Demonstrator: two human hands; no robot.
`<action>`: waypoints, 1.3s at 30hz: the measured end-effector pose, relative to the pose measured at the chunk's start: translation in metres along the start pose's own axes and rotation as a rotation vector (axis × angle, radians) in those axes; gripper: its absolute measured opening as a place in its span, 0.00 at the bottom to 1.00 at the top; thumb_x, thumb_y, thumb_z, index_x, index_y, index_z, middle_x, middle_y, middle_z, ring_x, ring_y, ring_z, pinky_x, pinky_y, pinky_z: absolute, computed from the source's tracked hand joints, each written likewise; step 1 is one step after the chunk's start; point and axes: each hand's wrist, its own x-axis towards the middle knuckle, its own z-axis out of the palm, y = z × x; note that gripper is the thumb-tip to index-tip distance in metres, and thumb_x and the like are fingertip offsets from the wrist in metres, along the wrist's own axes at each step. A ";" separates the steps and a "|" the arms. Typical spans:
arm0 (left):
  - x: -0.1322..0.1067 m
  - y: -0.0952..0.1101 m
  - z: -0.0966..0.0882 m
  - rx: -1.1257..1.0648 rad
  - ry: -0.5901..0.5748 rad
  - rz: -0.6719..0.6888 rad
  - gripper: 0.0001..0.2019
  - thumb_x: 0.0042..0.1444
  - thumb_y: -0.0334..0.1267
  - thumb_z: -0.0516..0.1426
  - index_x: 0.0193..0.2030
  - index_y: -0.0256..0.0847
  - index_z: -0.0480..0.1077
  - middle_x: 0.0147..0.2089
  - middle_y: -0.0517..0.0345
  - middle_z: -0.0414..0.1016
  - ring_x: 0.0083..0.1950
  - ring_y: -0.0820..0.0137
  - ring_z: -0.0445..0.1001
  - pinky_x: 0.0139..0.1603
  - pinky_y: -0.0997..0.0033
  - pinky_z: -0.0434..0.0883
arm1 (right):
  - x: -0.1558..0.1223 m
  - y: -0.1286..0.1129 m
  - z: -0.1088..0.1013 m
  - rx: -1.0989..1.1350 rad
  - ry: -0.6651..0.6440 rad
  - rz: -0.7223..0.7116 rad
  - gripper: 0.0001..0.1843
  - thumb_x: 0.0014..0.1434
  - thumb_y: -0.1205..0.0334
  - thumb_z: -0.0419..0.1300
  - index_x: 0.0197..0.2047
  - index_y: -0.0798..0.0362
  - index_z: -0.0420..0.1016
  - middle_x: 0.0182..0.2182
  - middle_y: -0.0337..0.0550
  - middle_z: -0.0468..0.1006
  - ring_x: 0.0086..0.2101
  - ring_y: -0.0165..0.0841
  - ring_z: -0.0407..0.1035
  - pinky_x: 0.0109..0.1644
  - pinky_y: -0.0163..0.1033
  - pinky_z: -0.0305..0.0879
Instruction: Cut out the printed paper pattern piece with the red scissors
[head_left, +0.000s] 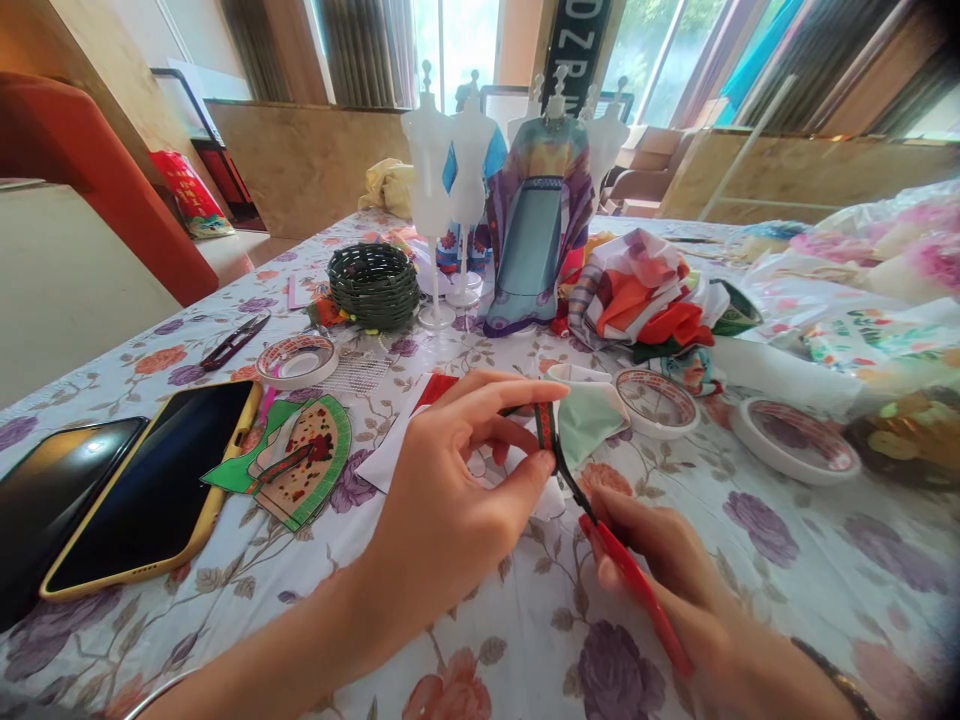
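From my remote feed, my left hand pinches the patterned strip above the table, just left of pale green fabric, likely steadying it for the red-handled tool in my right hand's closed grip.

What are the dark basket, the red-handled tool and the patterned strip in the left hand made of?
Dark basket: perhaps wicker or plastic cane, slightly glossy; strands interweave.
Red-handled tool: likely smooth plastic handle, dark metal beyond, by the sheen.
Patterned strip: perhaps woven ribbon, finish unclear; it's narrow, with red and dark bands.
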 end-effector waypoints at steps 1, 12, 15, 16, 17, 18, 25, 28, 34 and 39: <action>0.000 0.000 0.000 -0.001 0.000 0.000 0.17 0.50 0.21 0.60 0.43 0.44 0.78 0.46 0.63 0.75 0.33 0.80 0.76 0.33 0.82 0.72 | 0.000 0.000 0.000 0.005 0.000 0.003 0.28 0.64 0.35 0.49 0.25 0.51 0.55 0.20 0.34 0.58 0.23 0.30 0.51 0.26 0.39 0.43; 0.001 0.001 0.000 0.005 0.006 -0.003 0.16 0.50 0.21 0.60 0.42 0.43 0.78 0.46 0.61 0.75 0.33 0.79 0.76 0.30 0.82 0.72 | -0.001 0.000 0.003 0.128 0.014 0.053 0.25 0.63 0.38 0.51 0.27 0.49 0.57 0.20 0.35 0.62 0.22 0.31 0.55 0.25 0.39 0.48; 0.001 0.000 0.001 0.004 0.013 -0.007 0.16 0.50 0.21 0.60 0.42 0.44 0.78 0.46 0.63 0.75 0.33 0.80 0.76 0.30 0.82 0.72 | 0.000 -0.001 0.003 0.108 0.013 0.026 0.23 0.62 0.40 0.53 0.27 0.48 0.55 0.19 0.34 0.62 0.22 0.32 0.54 0.26 0.39 0.47; 0.001 0.001 0.001 0.005 0.015 -0.007 0.16 0.49 0.21 0.61 0.42 0.43 0.78 0.46 0.63 0.75 0.33 0.80 0.76 0.30 0.82 0.72 | 0.000 -0.001 0.002 0.115 0.004 0.020 0.23 0.62 0.41 0.53 0.27 0.48 0.55 0.19 0.34 0.62 0.22 0.32 0.54 0.25 0.39 0.47; 0.001 0.001 0.000 0.006 0.016 -0.007 0.16 0.49 0.21 0.61 0.42 0.43 0.78 0.45 0.63 0.75 0.33 0.81 0.76 0.30 0.82 0.72 | 0.001 -0.001 0.002 0.128 -0.003 0.022 0.22 0.62 0.42 0.54 0.27 0.48 0.55 0.19 0.34 0.63 0.21 0.31 0.54 0.25 0.39 0.47; 0.001 0.001 0.000 0.006 0.018 -0.009 0.16 0.49 0.21 0.61 0.42 0.43 0.78 0.45 0.63 0.75 0.33 0.81 0.76 0.30 0.82 0.72 | 0.001 -0.001 0.002 0.140 -0.013 0.027 0.21 0.62 0.43 0.54 0.27 0.48 0.55 0.19 0.34 0.63 0.21 0.31 0.55 0.25 0.39 0.47; 0.000 0.000 0.000 0.012 0.007 -0.008 0.16 0.49 0.21 0.61 0.42 0.44 0.78 0.46 0.63 0.75 0.34 0.80 0.76 0.33 0.82 0.72 | 0.001 -0.001 0.001 0.095 -0.012 0.019 0.21 0.62 0.44 0.54 0.27 0.48 0.54 0.19 0.33 0.60 0.22 0.31 0.52 0.26 0.39 0.46; 0.001 -0.001 0.000 0.009 0.003 -0.013 0.16 0.49 0.21 0.61 0.42 0.43 0.78 0.46 0.63 0.75 0.33 0.81 0.76 0.33 0.83 0.72 | 0.000 0.000 0.002 0.066 0.008 0.004 0.22 0.62 0.43 0.54 0.27 0.49 0.54 0.20 0.33 0.58 0.23 0.31 0.51 0.27 0.39 0.45; 0.002 0.001 -0.001 0.011 0.003 -0.009 0.16 0.49 0.21 0.61 0.42 0.43 0.78 0.46 0.64 0.75 0.33 0.81 0.76 0.32 0.83 0.72 | -0.001 -0.002 0.002 0.104 -0.001 0.010 0.20 0.62 0.46 0.54 0.27 0.48 0.54 0.19 0.33 0.59 0.22 0.31 0.52 0.25 0.38 0.47; 0.001 0.001 -0.001 0.018 0.008 -0.011 0.16 0.49 0.21 0.61 0.42 0.44 0.78 0.46 0.64 0.75 0.33 0.81 0.76 0.31 0.82 0.72 | -0.002 0.002 0.002 0.019 0.049 -0.035 0.19 0.64 0.46 0.52 0.29 0.49 0.57 0.22 0.34 0.60 0.24 0.32 0.53 0.27 0.39 0.48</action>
